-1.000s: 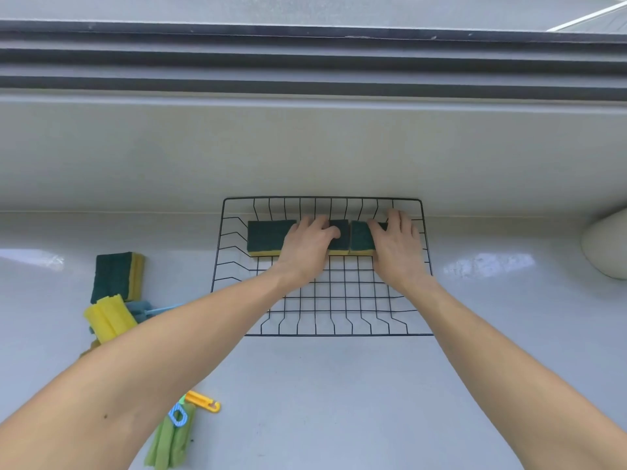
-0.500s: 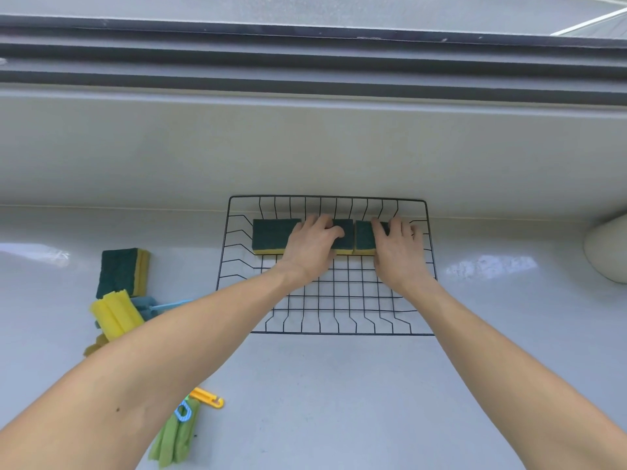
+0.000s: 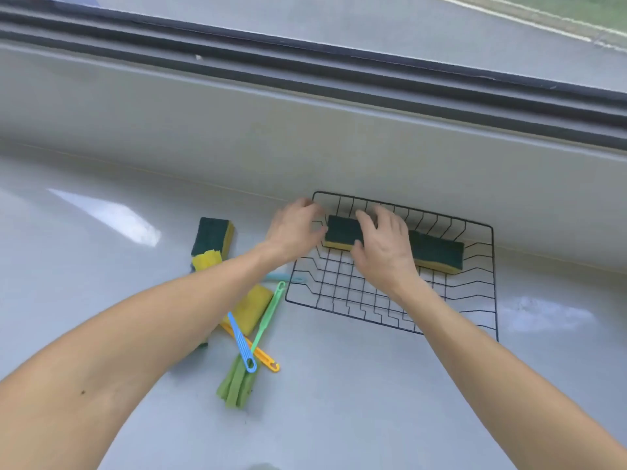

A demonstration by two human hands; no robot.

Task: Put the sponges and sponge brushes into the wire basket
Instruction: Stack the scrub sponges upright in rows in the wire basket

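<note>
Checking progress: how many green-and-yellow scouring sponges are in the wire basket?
2: one sponge at the basket's far left under the right hand, another sponge far right. The hand may hide more.

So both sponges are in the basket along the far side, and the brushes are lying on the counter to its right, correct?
Not quite. The head view shows the sponges in the wire basket along its far side, but the brushes lie on the counter to its left, not its right.

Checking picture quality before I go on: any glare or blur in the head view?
Head view: bright window glare patches on the counter left of the sponges and right of the wire basket; left hand slightly motion-blurred at the fingertips; wide-angle bowing of the window frame.
</note>
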